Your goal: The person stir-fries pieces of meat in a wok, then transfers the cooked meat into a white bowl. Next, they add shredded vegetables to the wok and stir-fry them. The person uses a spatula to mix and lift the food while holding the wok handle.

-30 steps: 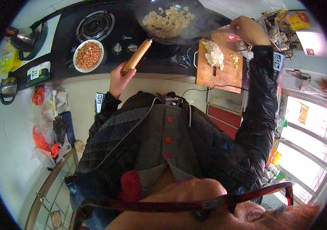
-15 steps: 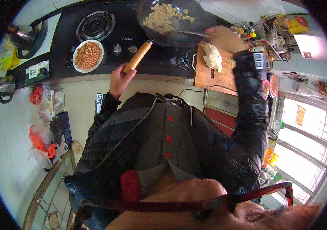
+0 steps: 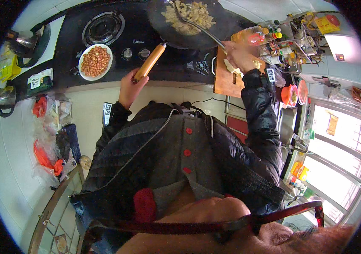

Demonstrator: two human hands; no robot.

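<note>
Over the stove (image 3: pixel 134 26), the right grip (image 3: pixel 239 56) now slants its utensil (image 3: pixel 209 35) steeper.

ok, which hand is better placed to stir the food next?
Probably the right hand: it grips the long utensil, whose end reaches the food; the left hand holds the wok handle.

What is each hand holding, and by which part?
Left hand: the wok, by the near end of its tan handle. Right hand: a long cooking utensil, by its handle's near end.
</note>
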